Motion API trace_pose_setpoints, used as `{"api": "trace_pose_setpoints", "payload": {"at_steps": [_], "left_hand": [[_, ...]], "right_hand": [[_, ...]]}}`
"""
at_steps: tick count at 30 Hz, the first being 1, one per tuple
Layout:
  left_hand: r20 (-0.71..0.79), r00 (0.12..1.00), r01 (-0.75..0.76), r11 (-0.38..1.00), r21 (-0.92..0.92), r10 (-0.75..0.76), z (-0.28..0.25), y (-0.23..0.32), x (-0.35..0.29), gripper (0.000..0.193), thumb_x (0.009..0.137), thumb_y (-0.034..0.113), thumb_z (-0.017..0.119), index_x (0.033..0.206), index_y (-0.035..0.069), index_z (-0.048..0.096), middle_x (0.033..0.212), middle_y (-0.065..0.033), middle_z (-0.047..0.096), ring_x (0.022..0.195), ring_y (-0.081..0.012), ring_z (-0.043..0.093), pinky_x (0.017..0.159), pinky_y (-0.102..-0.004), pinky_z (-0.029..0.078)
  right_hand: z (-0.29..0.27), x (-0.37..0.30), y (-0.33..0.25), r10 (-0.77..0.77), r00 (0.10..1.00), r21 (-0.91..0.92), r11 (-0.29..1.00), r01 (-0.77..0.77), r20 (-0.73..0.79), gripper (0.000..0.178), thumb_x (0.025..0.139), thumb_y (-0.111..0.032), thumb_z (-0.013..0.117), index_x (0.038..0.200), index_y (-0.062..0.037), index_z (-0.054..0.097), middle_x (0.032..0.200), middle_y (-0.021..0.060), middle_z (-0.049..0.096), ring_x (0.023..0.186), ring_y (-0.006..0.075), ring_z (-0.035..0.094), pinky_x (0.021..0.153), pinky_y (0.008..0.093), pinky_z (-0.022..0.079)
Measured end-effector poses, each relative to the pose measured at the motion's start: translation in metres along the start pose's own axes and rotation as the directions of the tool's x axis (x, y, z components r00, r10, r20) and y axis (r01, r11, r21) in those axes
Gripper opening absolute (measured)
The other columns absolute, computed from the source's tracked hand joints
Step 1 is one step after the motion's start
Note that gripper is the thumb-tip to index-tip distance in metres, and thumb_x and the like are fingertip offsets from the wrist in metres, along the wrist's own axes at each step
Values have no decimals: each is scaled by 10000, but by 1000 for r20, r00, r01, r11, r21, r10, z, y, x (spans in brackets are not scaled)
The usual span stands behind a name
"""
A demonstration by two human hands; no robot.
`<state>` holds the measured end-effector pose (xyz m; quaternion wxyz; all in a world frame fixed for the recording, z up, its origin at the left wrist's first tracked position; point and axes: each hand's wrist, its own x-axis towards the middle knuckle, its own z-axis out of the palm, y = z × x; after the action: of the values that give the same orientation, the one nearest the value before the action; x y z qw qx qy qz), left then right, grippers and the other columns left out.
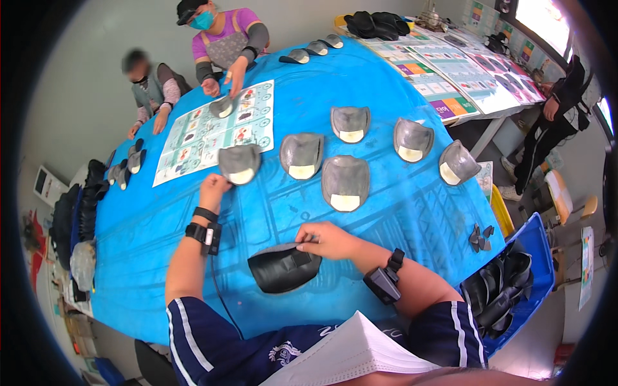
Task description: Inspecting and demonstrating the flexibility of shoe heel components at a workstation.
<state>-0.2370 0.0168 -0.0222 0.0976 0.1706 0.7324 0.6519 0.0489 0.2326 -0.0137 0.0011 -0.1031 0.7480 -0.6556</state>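
My right hand [326, 240] pinches the upper right edge of a black, leather-like curved piece [281, 270], which lies on the blue-covered table [270, 212] close to me. Further off to the left, the fingertips of my left hand [214, 191] are closed at the lower left edge of a grey dome-shaped piece [239, 161] with a cream strip along its near side. Similar grey pieces are spread to its right, among them one [345, 180] just beyond my right hand and another [301, 154] behind it.
Across the table a co-worker in a purple shirt [226, 35] handles a grey piece [221, 107] over a printed sheet [209, 128]; another person [149, 90] sits further left. A blue crate [537, 257] of black pieces stands at the right edge. Small dark scraps [480, 238] lie near that corner.
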Motion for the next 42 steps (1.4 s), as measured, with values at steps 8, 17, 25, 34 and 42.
{"api": "trace_pose_setpoints", "payload": {"at_steps": [8,17,25,34,42], "left_hand": [[114,977,165,977,136,-181,17,30,-87,353,890,157,501,1201,-3,455,1017,-89,569,895,-150,563,804,-270,466],[481,859,-15,949,-314,172,26,53,-198,538,843,203,592,1302,39,367,1198,-84,502,1047,-175,507,882,-303,420],[428,887,-293,928,229,174,25,63,-207,294,784,98,646,1072,54,608,850,-26,599,797,-103,536,703,-231,437],[445,847,-421,878,229,290,27,54,-210,280,836,86,573,1114,97,604,767,-17,551,733,-109,490,687,-228,404],[371,924,-113,993,26,95,24,54,-210,469,839,73,581,1281,83,425,767,40,513,705,-37,467,650,-184,395]], "right_hand": [[7,4,4,27,999,36,999,-26,-21,160,787,-106,642,906,-36,562,782,44,593,740,115,552,669,264,452],[10,-3,-3,45,977,183,983,-6,-207,128,790,-92,630,882,-35,561,785,21,585,751,90,526,681,233,425],[26,-10,-30,-142,969,-259,962,87,-201,130,773,-91,649,829,-16,559,803,41,585,732,98,546,648,256,443],[26,-18,-40,-116,977,-340,939,50,-177,149,748,-77,672,764,-1,545,784,70,579,683,112,546,619,268,445],[15,-12,-66,-597,689,-532,771,350,-411,223,835,-155,592,686,1,532,711,71,536,681,149,537,638,275,427]]}}
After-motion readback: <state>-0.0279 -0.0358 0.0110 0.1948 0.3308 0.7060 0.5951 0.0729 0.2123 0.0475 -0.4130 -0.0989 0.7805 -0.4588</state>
